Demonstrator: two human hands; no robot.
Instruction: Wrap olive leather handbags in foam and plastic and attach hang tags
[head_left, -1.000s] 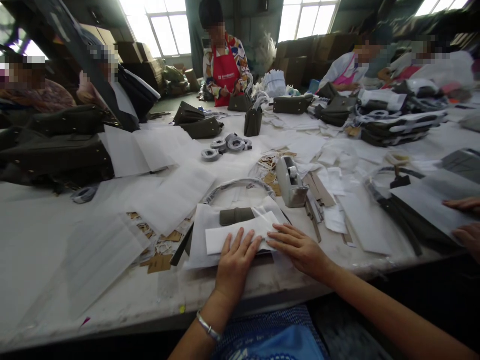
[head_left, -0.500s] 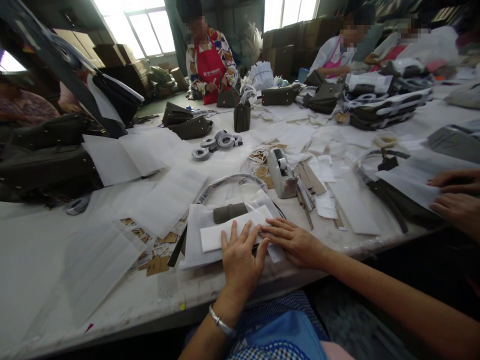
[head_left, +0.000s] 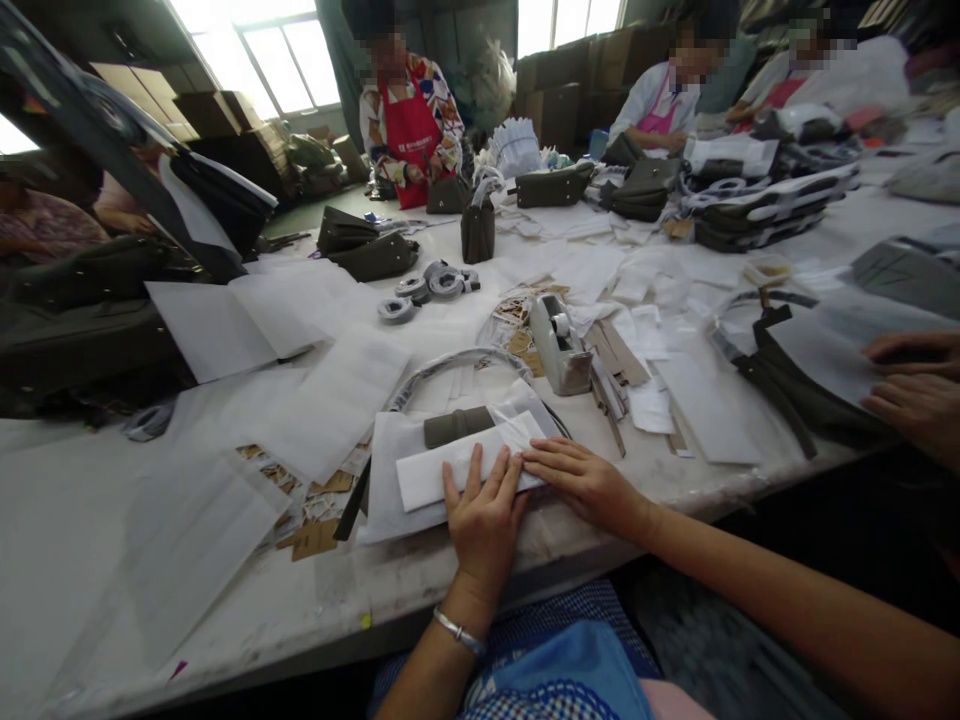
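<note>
A dark olive handbag (head_left: 459, 426) lies on the table in front of me, mostly covered by white wrapping paper (head_left: 386, 440). Its handle (head_left: 420, 375), wrapped in clear film, arches away from me. Across the bag's front lies a folded strip of white sheet (head_left: 424, 478). My left hand (head_left: 487, 505) rests on this strip with its fingers spread. Beside it, my right hand (head_left: 589, 485) lies flat, its fingertips at the strip's right end, close to the left hand's fingers. Neither hand grips anything.
A tape dispenser (head_left: 559, 350) stands just beyond the bag. Loose white sheets (head_left: 330, 390) and brown tags (head_left: 313, 540) lie to the left. At the right, a co-worker's hands (head_left: 911, 375) rest on another paper-covered bag (head_left: 810, 365). Rolled grey straps (head_left: 446, 280) sit farther back.
My left thumb has drawn in toward the fingers, and the strip's right end now lies flatter under my hands. The camera view has shifted slightly.
</note>
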